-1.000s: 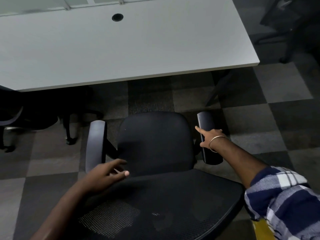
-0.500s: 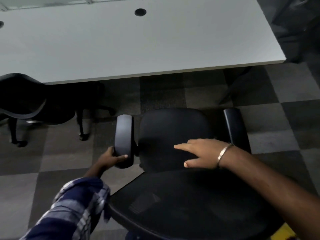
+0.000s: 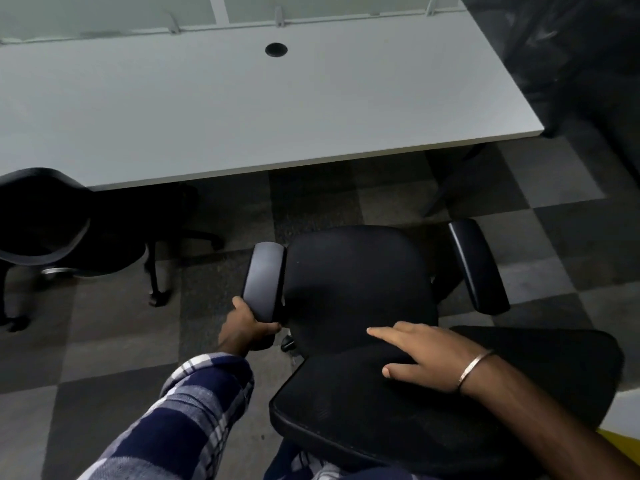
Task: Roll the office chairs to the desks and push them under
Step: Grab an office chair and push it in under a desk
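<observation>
Head view: a long white desk (image 3: 242, 109) runs across the upper half of the picture, its top bare apart from a round black cable hole (image 3: 276, 49) near the back edge. Behind it stands a pale frosted partition (image 3: 311, 8) held by small clips. The floor (image 3: 86, 358) is carpet in a checker of light and dark grey squares, dim under the desk.

The office chair (image 3: 360, 289) stands on the carpet just in front of the desk, its seat not under the top, with the mesh backrest nearest the camera. The left hand (image 3: 247, 329), in a blue and white plaid sleeve (image 3: 194, 410), grips the near end of the chair's left armrest (image 3: 264, 282), fingers curled round it. The right hand (image 3: 419, 353), a thin bangle (image 3: 474, 367) on the wrist, lies flat on top of the backrest, fingers straight and spread. The right armrest (image 3: 478, 265) is untouched.

At the left, a second black chair (image 3: 45, 220) sits partly under the desk.
</observation>
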Tool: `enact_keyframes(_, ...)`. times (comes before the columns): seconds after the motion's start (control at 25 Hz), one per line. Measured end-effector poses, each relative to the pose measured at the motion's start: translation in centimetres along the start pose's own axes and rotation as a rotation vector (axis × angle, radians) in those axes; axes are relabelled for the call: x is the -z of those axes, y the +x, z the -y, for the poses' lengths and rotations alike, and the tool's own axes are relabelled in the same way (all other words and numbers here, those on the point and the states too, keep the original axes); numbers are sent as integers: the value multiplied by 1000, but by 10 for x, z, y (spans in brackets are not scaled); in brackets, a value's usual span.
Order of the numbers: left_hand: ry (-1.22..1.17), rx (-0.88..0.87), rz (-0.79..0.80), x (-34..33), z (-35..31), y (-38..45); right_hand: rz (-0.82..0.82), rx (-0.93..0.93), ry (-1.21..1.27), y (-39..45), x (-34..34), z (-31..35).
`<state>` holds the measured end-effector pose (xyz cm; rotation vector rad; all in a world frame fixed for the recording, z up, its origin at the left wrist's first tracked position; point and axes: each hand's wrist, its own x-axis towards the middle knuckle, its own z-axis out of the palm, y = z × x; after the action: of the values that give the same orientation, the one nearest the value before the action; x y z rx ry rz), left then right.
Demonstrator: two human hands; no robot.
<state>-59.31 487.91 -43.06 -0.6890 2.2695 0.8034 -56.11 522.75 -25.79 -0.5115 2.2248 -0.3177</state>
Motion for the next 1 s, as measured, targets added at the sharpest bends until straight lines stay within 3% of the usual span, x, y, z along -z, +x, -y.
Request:
enact_keyframes(0.28,-175,134,-23,-25,-18,-11,-78,-74,68,-36,-11,-9)
enact_keyframes(0.48,-190,69,18,-19,-8,-25,-199,-107,105,-86,-18,-23)
enact_keyframes(0.6,-166,37,-86,-20,-2,-50,-287,-114,122,-109,-21,-29)
enact_keyframes(0.68,-277,-42,-139,-16,-3,-76,-321,-117,96,-125,-25,-33)
enact_keyframes(0.84,-747,-226,-4,-2,-14,-154,-451,-77,27,-146,-32,-44)
enact_keyframes(0.92,-824,-300,-6,0,-21,-197,-513,-40,2,-156,-39,-49)
enact_keyframes(1.0,-728,-392,-126,-8,-31,-237,-617,32,29,-167,-50,-56)
